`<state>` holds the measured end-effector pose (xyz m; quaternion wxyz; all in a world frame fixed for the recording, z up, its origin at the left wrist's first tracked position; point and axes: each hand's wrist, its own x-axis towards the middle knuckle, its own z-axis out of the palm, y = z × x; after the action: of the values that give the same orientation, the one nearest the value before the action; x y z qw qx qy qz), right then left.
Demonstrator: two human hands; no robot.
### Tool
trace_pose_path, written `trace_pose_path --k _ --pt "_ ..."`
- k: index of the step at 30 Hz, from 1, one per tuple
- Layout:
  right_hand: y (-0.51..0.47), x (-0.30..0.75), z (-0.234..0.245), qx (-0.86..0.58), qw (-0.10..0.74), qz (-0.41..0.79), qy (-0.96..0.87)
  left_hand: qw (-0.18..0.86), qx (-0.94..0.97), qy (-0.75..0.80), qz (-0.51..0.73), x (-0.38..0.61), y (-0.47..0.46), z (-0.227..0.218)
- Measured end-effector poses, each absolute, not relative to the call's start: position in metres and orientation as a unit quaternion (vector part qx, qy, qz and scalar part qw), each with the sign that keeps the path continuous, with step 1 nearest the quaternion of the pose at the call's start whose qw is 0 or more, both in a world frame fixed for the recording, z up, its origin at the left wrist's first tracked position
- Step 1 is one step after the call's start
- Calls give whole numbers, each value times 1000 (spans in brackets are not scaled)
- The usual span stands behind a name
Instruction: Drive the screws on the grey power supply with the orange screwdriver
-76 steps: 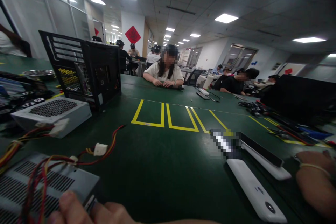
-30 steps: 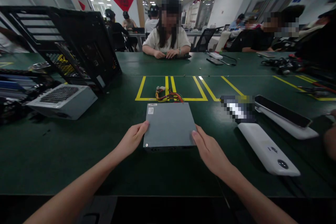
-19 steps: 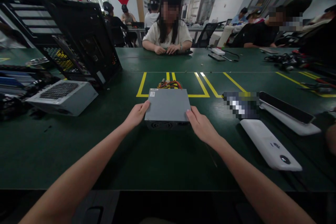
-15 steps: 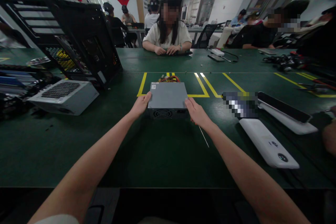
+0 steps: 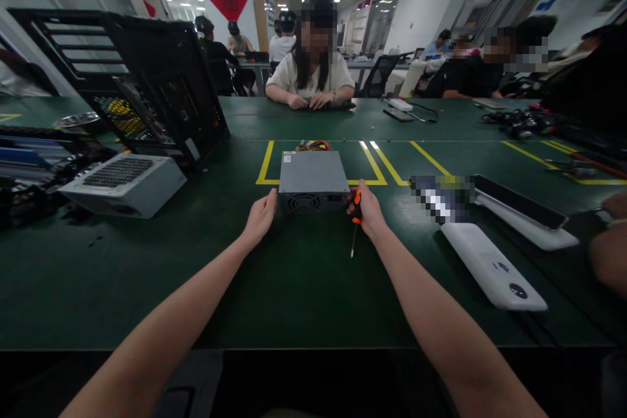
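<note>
A grey computer power supply (image 5: 313, 173) lies on the green table in front of me, its fan grille and socket facing me and its bundled coloured cables at the far side. My left hand (image 5: 261, 217) is beside its near left corner, fingers stretched forward; whether they touch the case is hard to tell. At the near right corner, my right hand (image 5: 371, 210) is closed around a screwdriver (image 5: 357, 208) with an orange and black handle, its shaft pointing down toward me.
A black computer case (image 5: 161, 85) stands at the left, with a second power supply (image 5: 125, 183) before it. Two white devices (image 5: 494, 268) lie to the right, near another person's hand (image 5: 610, 241). Yellow tape (image 5: 267, 163) marks the table. Across it sits a person (image 5: 313, 72).
Both hands have slid off the sides of the power supply toward its near corners. The screwdriver in my right hand has swung more upright, and its handle now shows.
</note>
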<state>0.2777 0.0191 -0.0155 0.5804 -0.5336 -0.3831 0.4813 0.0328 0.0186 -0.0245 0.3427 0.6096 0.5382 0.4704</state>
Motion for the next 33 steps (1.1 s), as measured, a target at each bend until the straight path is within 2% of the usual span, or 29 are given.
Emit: trace_pose_path --k 4,11,15,18,23,33 --pt "16 271 -8 -498 572 531 -378 308 659 525 442 32 17 -22" --pt "22 254 -9 -480 595 534 -360 305 634 546 455 33 36 -23" --pt "30 251 -12 -476 608 529 -351 208 623 555 511 32 21 -10" --pt "31 253 -11 -478 644 499 -328 174 703 515 458 44 4 -4" --pt "22 262 7 -455 739 400 -295 263 766 456 369 70 0 -13" --pt "-22 251 48 -373 801 313 -348 504 643 373 440 59 12 -21"
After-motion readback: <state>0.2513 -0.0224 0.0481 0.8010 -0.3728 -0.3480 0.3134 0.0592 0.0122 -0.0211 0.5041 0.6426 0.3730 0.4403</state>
